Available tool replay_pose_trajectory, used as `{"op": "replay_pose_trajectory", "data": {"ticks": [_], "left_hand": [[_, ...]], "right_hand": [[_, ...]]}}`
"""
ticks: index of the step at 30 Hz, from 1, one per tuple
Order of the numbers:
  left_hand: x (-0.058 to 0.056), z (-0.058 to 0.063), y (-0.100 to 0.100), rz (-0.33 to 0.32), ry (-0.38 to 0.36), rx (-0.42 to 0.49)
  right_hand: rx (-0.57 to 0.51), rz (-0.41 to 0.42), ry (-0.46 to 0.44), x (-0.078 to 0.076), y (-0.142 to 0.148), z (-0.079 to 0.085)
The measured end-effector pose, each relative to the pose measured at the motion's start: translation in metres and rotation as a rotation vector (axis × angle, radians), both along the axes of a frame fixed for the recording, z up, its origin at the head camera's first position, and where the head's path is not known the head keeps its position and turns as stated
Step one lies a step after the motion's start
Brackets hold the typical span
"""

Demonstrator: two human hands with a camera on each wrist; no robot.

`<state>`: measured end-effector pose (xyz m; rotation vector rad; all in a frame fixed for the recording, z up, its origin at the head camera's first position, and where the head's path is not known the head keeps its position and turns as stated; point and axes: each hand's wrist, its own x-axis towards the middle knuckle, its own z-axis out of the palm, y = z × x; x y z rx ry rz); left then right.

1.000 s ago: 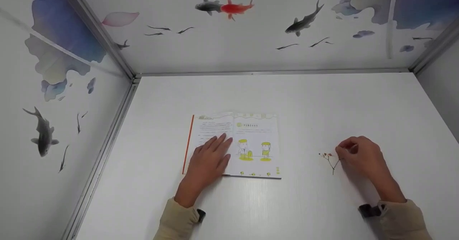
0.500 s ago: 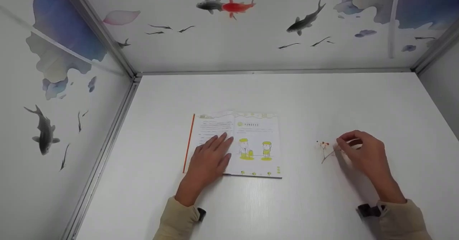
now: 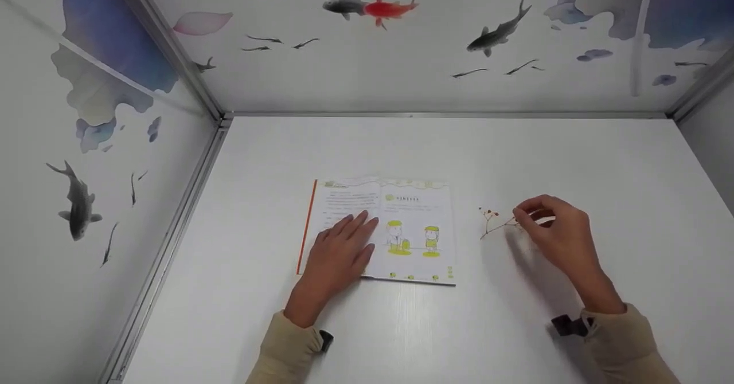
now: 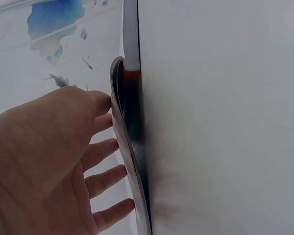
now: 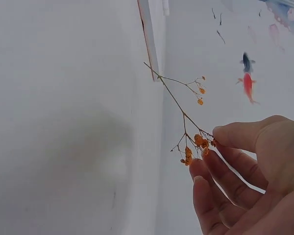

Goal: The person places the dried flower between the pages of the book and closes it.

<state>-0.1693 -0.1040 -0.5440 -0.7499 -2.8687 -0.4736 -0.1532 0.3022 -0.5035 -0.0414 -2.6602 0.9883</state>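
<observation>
An open book [image 3: 416, 206] with yellow-green cartoon figures on its right page lies on the white table. My left hand [image 3: 338, 252] rests on the left page with its fingers spread. In the left wrist view the fingertips [image 4: 118, 208] press the page, and the book's curved lower edge [image 4: 118, 73] shows side-on. To the right of the book, my right hand [image 3: 553, 229] pinches a thin dried flower sprig [image 3: 492, 229] between thumb and forefinger. Its small orange blossoms [image 5: 201, 142] sit near the fingertips in the right wrist view, while the bare stem end points away.
The white table [image 3: 401, 332] is bounded at the back by a metal-edged wall panel [image 3: 436, 86] printed with fish. Another printed panel [image 3: 172, 200] stands on the left. Dark wrist straps show at both sleeves [image 3: 622, 338].
My right hand has lifted the sprig and carried it left and away from me, closer to the book. The left hand stays on the page. The head view has shifted slightly.
</observation>
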Motion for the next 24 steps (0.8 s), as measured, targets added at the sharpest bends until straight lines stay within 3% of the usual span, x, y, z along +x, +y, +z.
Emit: {"op": "replay_pose_trajectory", "data": {"ticks": [5, 14, 24], "left_hand": [[-0.001, 0.000, 0.000, 0.001, 0.008, -0.019], [-0.001, 0.002, -0.001, 0.002, -0.034, -0.015], [-0.002, 0.001, 0.000, 0.007, -0.044, -0.029]], "right_hand": [[-0.004, 0.066, 0.055, -0.008, -0.020, 0.009], [0.005, 0.146, 0.061, -0.018, -0.058, 0.019], [0.032, 0.219, -0.048, -0.049, -0.100, 0.007]]}}
